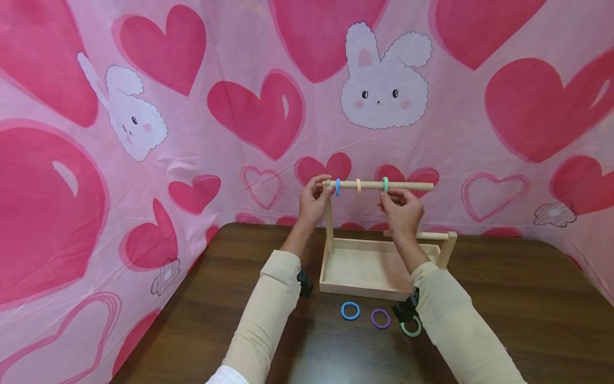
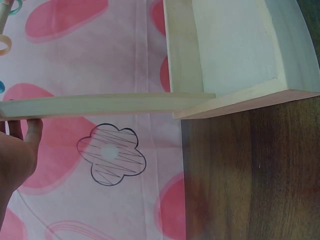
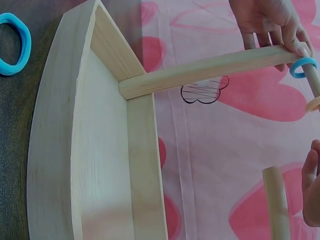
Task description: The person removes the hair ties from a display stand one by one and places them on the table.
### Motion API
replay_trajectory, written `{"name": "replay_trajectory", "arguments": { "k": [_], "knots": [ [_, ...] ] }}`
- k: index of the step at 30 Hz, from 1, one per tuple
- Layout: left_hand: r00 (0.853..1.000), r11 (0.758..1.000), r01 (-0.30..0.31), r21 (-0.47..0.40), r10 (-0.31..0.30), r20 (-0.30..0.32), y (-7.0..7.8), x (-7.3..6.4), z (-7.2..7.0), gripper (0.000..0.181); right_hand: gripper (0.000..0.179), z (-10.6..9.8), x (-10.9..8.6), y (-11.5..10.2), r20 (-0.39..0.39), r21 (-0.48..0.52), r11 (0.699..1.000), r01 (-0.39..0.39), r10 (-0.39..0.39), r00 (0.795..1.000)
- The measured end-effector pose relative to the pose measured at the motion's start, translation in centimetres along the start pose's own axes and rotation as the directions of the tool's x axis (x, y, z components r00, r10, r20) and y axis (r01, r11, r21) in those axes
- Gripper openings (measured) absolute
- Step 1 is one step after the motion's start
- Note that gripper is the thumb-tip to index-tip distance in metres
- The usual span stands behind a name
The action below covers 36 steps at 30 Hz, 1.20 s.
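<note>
A wooden stand has a tall post (image 1: pixel 329 224) with a horizontal rod (image 1: pixel 412 186) at its top. My left hand (image 1: pixel 314 205) grips the post's upper end, thumb and fingers on either side of it. Along the rod hang a blue hair tie (image 1: pixel 338 188), a peach hair tie (image 1: pixel 358 185) and a green hair tie (image 1: pixel 386 185). With thumb and fingertips, my right hand (image 1: pixel 404 213) pinches the green one at its lower edge. In the right wrist view that hand shows only partly, at the right border.
The stand's shallow tray (image 1: pixel 364 293) rests on the dark wooden table (image 1: pixel 230 320). A shorter post with a lower rod (image 1: pixel 434 236) rises at its right. In front lie a blue ring (image 1: pixel 350 311), a purple ring (image 1: pixel 380 319) and a pale green ring (image 1: pixel 411 334). Behind hangs a pink heart-patterned cloth (image 1: pixel 316 117).
</note>
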<state>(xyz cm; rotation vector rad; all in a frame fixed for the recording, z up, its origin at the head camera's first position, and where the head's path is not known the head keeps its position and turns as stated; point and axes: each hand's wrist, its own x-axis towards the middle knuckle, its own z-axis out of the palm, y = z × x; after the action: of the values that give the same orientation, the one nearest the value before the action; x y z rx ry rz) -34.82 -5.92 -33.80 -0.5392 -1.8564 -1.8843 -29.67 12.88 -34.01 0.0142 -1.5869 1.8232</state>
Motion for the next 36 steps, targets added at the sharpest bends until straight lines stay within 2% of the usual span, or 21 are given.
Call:
{"name": "replay_trajectory", "arguments": {
  "k": [6, 20, 36],
  "knots": [
    [1.0, 1.0, -0.011, 0.002, 0.011, 0.003, -0.2, -0.1, -0.1, 0.026, 0.024, -0.2, 0.0, -0.2, 0.0, -0.008, 1.0, 0.01, -0.01, 1.0],
    [1.0, 1.0, 0.014, -0.004, -0.014, -0.002, 0.1, -0.2, 0.1, 0.027, 0.023, -0.6, 0.2, -0.1, -0.012, -0.011, 0.999, 0.03, -0.03, 0.999],
    [1.0, 1.0, -0.004, -0.005, 0.004, -0.003, 0.1, -0.1, 0.0, 0.028, 0.024, -1.5, 0.4, -0.3, -0.009, 0.0, 1.0, 0.004, -0.004, 1.0]
  ]
}}
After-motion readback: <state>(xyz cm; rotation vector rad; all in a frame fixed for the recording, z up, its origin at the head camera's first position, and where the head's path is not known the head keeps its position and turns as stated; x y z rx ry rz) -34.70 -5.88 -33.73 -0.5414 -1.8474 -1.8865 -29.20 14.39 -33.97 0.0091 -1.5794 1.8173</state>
